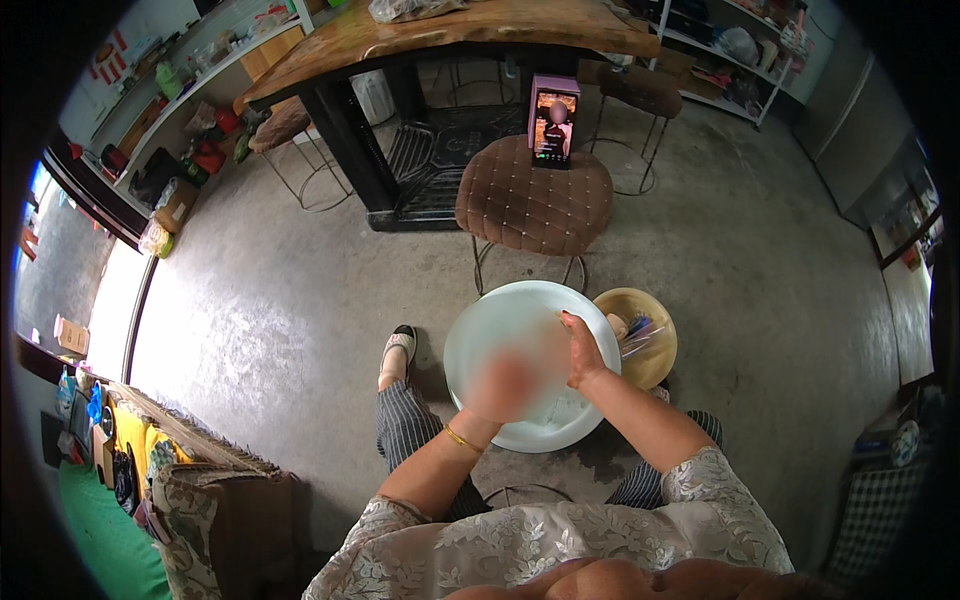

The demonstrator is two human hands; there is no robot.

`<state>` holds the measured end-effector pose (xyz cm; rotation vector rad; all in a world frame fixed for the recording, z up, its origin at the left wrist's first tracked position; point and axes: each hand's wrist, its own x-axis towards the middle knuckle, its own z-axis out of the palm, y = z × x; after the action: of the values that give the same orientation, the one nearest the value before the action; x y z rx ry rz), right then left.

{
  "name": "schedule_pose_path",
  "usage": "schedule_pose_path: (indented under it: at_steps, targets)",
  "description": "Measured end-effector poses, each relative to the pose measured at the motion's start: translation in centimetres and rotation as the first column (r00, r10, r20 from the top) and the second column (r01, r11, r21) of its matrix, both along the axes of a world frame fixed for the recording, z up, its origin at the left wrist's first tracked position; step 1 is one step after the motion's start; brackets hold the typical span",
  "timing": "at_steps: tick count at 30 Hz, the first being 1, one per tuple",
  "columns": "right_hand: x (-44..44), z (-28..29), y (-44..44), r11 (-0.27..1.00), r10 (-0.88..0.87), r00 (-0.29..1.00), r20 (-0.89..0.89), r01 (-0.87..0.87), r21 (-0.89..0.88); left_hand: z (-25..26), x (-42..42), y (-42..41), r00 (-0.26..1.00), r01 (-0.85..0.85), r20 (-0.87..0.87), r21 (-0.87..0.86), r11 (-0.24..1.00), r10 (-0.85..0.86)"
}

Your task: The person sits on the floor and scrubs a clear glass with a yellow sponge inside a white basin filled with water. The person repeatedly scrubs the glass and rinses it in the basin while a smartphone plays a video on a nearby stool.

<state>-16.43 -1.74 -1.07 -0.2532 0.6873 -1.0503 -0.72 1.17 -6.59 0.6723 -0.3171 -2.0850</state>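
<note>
A white round basin point(544, 442) sits before me, between my knees. Over its left part is my left hand point(510, 382), covered by a blurred patch, so its fingers and anything in them are hidden. My right hand point(585, 349) is over the basin's right side, its fingers pointing up and curved inward; their tips run into the blur, and what they touch cannot be told. Part of the basin's inside is hidden by the same blur. Against the basin's right side stands a yellowish bowl point(664, 352) holding a blue item and clear plastic.
Beyond the basin is a brown quilted stool point(532, 199) with a lit phone point(553, 127) leaning on a pink box. Behind it stands a wooden table point(480, 26) on a black base. More stools flank the table. A brown armchair-like piece point(247, 525) is at lower left.
</note>
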Motion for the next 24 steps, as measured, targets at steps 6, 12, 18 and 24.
schedule_pose_path:
  at_steps: [6,12,18,24]
  targets:
    - [-0.2,-2.2,1.3,0.456,-0.672,0.142,-0.727,-0.694,-0.557,1.7,-0.7,0.5,0.989,-0.085,-0.124,-0.005,0.996,0.084]
    - [-0.7,-6.6,-0.6,0.721,-0.410,0.408,-0.816,-0.403,-0.564,4.2,0.2,0.3,0.976,-0.170,-0.130,0.029,0.985,0.172]
    - [-0.9,-2.1,0.8,0.616,-0.431,-0.311,-0.847,-0.788,-0.024,5.0,1.2,-0.5,0.919,-0.167,-0.319,0.217,0.962,0.232]
    - [-0.4,-0.2,-0.2,0.823,0.165,0.177,-0.970,-0.567,0.036,4.5,1.3,-1.0,0.941,-0.221,-0.219,0.172,0.960,0.256]
